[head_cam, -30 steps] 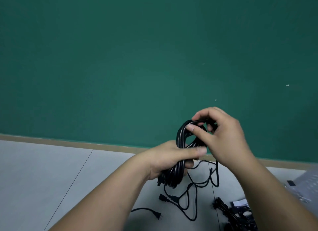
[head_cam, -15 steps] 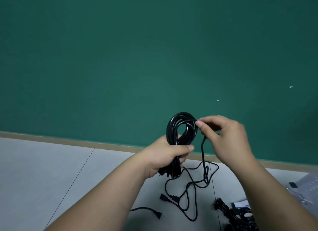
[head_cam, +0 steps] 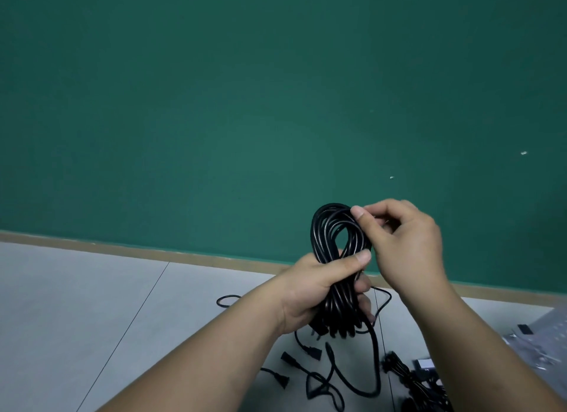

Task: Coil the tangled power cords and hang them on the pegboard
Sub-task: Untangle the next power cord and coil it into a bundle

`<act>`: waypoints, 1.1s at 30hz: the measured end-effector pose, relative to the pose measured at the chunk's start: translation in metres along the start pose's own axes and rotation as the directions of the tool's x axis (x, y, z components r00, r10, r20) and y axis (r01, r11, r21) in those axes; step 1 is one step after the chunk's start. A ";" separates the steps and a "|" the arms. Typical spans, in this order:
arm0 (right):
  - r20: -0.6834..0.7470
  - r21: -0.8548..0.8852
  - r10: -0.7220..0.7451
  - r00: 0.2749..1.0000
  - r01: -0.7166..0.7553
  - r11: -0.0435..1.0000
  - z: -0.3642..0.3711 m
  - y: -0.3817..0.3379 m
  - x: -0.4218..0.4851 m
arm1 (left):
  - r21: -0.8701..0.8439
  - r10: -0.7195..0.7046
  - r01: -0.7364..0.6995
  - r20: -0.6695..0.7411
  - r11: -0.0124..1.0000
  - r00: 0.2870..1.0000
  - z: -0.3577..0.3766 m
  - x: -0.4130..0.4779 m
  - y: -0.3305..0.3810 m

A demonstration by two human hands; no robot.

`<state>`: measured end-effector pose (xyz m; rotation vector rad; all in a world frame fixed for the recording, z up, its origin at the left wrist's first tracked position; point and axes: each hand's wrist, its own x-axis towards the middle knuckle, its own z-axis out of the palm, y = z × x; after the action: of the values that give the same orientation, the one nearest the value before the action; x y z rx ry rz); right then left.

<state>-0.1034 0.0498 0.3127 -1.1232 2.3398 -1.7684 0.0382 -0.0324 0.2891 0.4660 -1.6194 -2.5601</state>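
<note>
- The coil [head_cam: 334,227] of black cord is held in the air above the floor [head_cam: 92,304], near the floor's far edge where it meets the green wall [head_cam: 245,104].
- The left hand [head_cam: 319,285] grips the coil round its middle. Its fingers are curled behind the bundle and its thumb [head_cam: 359,258] is pressed across the front.
- The right hand [head_cam: 408,242] is at the coil's upper right, pinching the top turns between thumb [head_cam: 357,212] and forefinger. Its other fingers are curled in, and whether they hold a strand too cannot be told.
- The coil's long axis stands nearly upright, with the loop above the left fist and the lower bends hanging just beneath it.
- A free tail [head_cam: 376,350] drops from the coil's lower end to the floor. So the slack lies below and slightly right of both hands, and the right hand is nearer to it.
- Judged from this, the winding is well along but not finished. The next turn would have the right hand reach down for the tail and bring it up over the loop while the left fist keeps the bundle steady.
- More loose cords [head_cam: 322,381] and a plug [head_cam: 288,358] lie on the floor toward its near edge, and a dark heap [head_cam: 408,381] sits to their right.
- A pale panel [head_cam: 546,335] shows at the floor's right edge — possibly the pegboard, though that cannot be told.
</note>
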 end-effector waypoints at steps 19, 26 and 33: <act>0.528 -0.110 -0.094 0.844 0.178 0.978 -0.024 0.005 0.007 | 0.428 -0.051 0.030 0.038 0.903 0.998 -0.007 -0.001 0.003; 0.591 0.061 -0.094 0.801 0.071 0.996 -0.024 0.008 0.008 | 0.385 -0.018 -0.024 0.106 0.923 0.994 -0.004 -0.003 0.005; 0.495 0.306 -0.067 0.866 -0.102 0.946 -0.010 0.000 0.003 | 0.094 0.134 -0.123 -0.122 0.988 0.983 0.000 0.010 0.001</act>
<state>-0.1097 0.0567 0.3182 -1.3002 1.6835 -1.5338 0.0291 -0.0348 0.2880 0.5031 -1.6618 -2.3259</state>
